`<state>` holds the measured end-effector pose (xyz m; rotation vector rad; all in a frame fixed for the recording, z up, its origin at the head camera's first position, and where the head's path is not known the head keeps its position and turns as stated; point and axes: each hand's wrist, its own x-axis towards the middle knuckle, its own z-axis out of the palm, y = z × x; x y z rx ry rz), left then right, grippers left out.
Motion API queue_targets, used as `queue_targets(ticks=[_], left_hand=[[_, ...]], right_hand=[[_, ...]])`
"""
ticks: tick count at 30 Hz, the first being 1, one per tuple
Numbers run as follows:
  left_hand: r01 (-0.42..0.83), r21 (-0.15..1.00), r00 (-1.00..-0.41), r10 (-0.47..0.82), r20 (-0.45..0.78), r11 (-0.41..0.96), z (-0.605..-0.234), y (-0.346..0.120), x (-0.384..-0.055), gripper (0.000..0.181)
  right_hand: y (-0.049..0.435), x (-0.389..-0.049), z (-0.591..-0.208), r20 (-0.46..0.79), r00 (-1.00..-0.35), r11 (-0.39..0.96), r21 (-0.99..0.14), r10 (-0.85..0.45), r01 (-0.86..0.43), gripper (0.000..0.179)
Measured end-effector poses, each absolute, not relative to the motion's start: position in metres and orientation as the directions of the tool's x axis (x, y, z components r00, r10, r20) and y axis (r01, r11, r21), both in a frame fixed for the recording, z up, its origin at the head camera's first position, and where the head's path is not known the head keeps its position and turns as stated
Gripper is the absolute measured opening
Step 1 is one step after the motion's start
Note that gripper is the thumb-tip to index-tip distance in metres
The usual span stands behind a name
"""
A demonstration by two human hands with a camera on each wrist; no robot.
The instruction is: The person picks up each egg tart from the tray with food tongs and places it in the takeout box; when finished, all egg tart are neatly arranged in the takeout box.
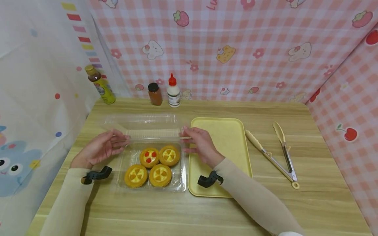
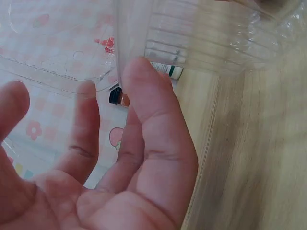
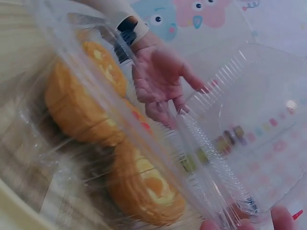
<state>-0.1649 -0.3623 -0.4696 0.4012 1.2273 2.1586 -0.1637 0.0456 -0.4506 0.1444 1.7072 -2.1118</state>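
A clear plastic clamshell box (image 1: 123, 182) lies on the table with its lid (image 1: 141, 118) raised at the back. Several round tarts (image 1: 160, 175) sit inside, one with red spots and the others with yellow-orange wedges. At the hinge's left end is my left hand (image 1: 101, 147). Its fingertips touch the plastic edge in the left wrist view, with the thumb (image 2: 10, 103) apart. My right hand (image 1: 203, 144) reaches the hinge's right end, fingers spread along the lid's edge. Only its fingertips (image 3: 282, 218) show in the right wrist view.
A yellow tray (image 1: 220, 157) lies right of the box, partly under my right arm. Beyond it are spread tongs (image 1: 276, 157). Along the back stand a yellow-labelled bottle (image 1: 101, 87), a black-capped jar (image 1: 155, 95) and a red-tipped white squeeze bottle (image 1: 173, 93).
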Motion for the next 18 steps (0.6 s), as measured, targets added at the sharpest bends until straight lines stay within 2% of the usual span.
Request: queue_targets(ticks=[11, 18], left_hand=[[-0.249, 0.893, -0.759, 0.648, 0.061, -0.375, -0.475, -0.362, -0.152, 0.047], [-0.167, 0.956, -0.781, 0.624, 0.022, -0.243, -0.471, -0.363, -0.141, 0.046]], right_hand=[[0.045, -0.145, -0.449, -0.201, -0.947, -0.129, -0.963, -0.252, 0.239, 0.037], [0.049, -0.13, -0.444, -0.159, -0.932, -0.087, -0.976, -0.326, 0.197, 0.046]])
